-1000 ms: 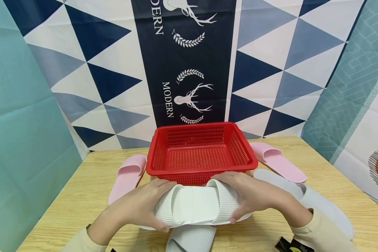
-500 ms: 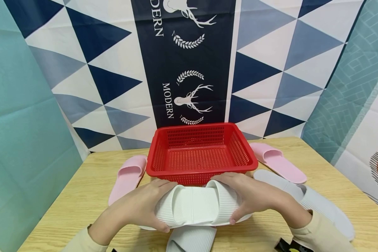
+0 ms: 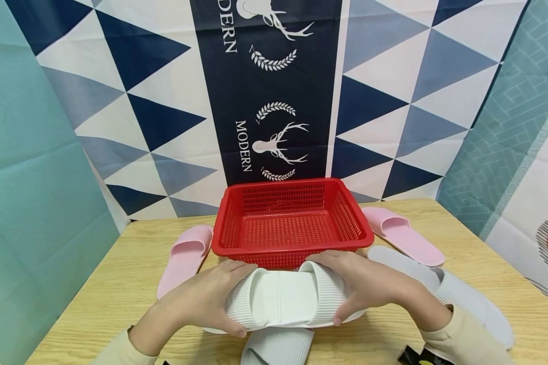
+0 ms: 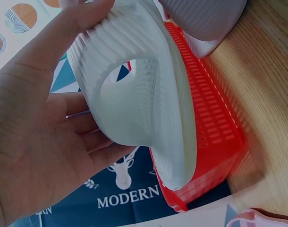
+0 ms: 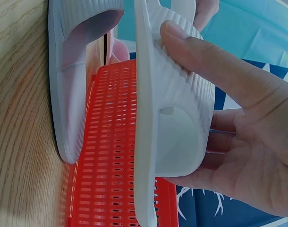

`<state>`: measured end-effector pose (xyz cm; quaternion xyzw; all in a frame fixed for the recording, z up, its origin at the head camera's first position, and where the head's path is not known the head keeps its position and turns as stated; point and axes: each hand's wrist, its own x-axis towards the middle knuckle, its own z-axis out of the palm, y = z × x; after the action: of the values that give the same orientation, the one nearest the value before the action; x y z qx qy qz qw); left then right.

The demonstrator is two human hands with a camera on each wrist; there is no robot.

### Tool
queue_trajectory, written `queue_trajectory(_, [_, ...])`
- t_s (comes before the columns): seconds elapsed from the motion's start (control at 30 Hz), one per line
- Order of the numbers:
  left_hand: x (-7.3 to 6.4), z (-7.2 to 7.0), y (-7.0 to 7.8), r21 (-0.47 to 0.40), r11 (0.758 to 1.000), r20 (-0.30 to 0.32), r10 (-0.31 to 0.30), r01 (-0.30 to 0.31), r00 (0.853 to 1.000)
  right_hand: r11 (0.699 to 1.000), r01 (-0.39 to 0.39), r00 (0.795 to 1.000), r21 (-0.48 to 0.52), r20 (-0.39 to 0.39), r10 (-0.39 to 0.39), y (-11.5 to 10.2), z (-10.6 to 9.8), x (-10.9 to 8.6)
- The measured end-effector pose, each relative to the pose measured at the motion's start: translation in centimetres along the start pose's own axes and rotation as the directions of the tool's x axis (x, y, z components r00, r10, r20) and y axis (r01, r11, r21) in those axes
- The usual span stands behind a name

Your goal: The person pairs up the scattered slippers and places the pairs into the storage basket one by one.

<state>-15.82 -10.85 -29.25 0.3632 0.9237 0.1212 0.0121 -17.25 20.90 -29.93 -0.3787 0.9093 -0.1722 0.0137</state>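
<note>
My left hand [image 3: 212,296] grips the left one of a pair of white slippers [image 3: 239,301], its thumb across the ribbed strap. On the other slipper [image 5: 179,80], my right hand [image 3: 358,284] has the same kind of hold, thumb on the strap and fingers around the far side. Held level in front of the red basket [image 3: 292,252], the two slippers have their strap openings facing each other and their heel ends together in the middle. In the left wrist view the white slipper [image 4: 120,33] stands above the wooden table [image 4: 266,90].
A grey slipper [image 3: 278,347] lies on the table below the held pair. Another pale grey slipper [image 3: 472,299] lies at the right. One pink slipper [image 3: 184,258] rests left of the basket and another [image 3: 404,235] right of it. Patterned cloth [image 3: 274,91] hangs behind.
</note>
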Motion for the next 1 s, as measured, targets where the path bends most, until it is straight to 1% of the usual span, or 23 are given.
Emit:
queue_trajectory(0.23, [-0.06, -0.09, 0.01, 0.007, 1.000, -0.009, 0.009, -0.009, 1.000, 1.000, -0.012, 1.000, 0.004, 0.000, 0.012, -0.05, 0.02, 0.12])
queue_trajectory(0.37, [-0.03, -0.08, 0.00, -0.010, 1.000, 0.002, -0.006, 0.006, 1.000, 1.000, 0.001, 1.000, 0.003, -0.003, -0.001, -0.02, 0.03, 0.19])
queue_trajectory(0.47, [-0.01, 0.00, -0.02, -0.017, 1.000, 0.004, -0.011, 0.011, 1.000, 1.000, -0.016, 1.000, 0.015, 0.004, 0.016, -0.02, 0.03, 0.22])
queue_trajectory(0.73, [-0.04, 0.20, 0.04, -0.003, 1.000, -0.008, 0.003, -0.003, 1.000, 0.999, -0.030, 1.000, 0.021, 0.010, 0.030, -0.13, 0.10, 0.21])
queue_trajectory(1.0, [0.00, 0.12, 0.13, -0.004, 1.000, -0.019, 0.013, -0.013, 1.000, 0.999, -0.040, 0.999, 0.027, 0.009, 0.040, -0.23, 0.00, 0.23])
